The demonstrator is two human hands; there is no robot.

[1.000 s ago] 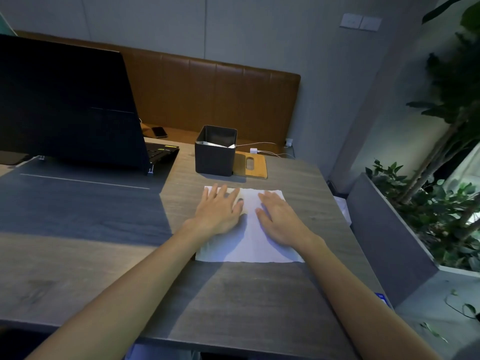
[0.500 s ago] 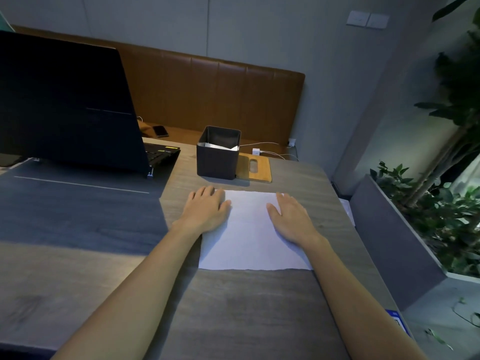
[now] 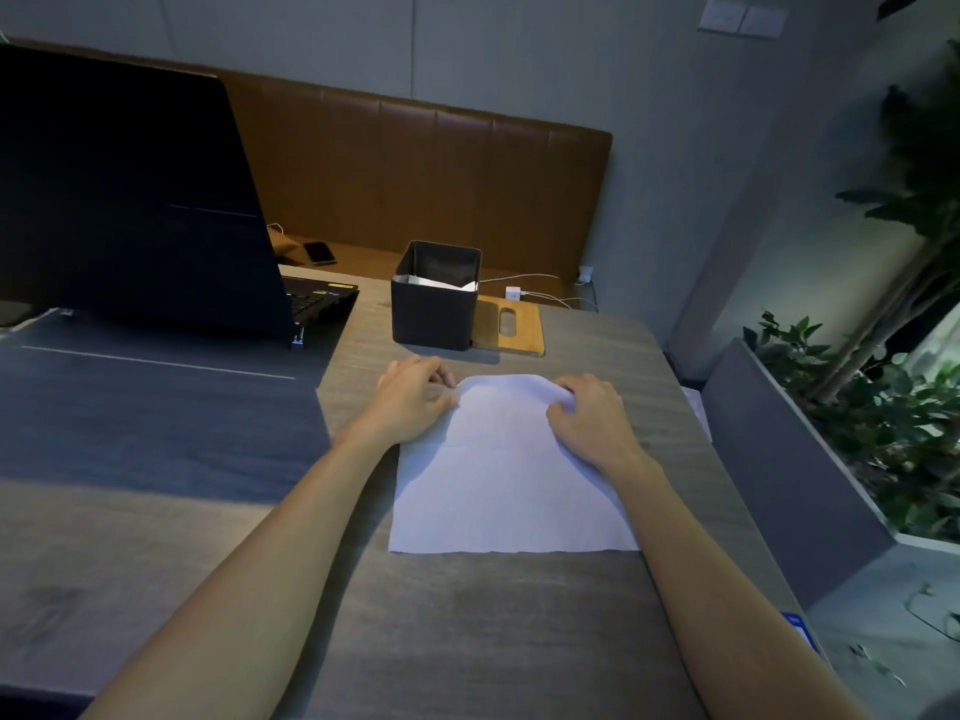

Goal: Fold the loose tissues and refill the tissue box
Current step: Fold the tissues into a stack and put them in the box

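A white tissue [image 3: 506, 480] lies spread on the wooden table [image 3: 467, 615] in front of me. My left hand [image 3: 410, 402] pinches its far left corner with curled fingers. My right hand [image 3: 589, 415] grips the far right corner, and that far edge is lifted and curling off the table. Behind the tissue stands a dark square tissue box [image 3: 435, 298], open at the top, with white tissues showing inside. A wooden lid [image 3: 508, 324] with an oval slot lies flat just right of the box.
An open dark laptop [image 3: 135, 200] stands at the left on a dark desk mat [image 3: 156, 407]. A white charger and cable [image 3: 524, 292] lie behind the lid. A phone [image 3: 319, 253] rests on the brown bench. A grey planter with green plants [image 3: 857, 407] borders the table's right side.
Both hands went from lying flat on the tissue to the far corners, where the fingers curled and took hold. The far edge has lifted off the table.
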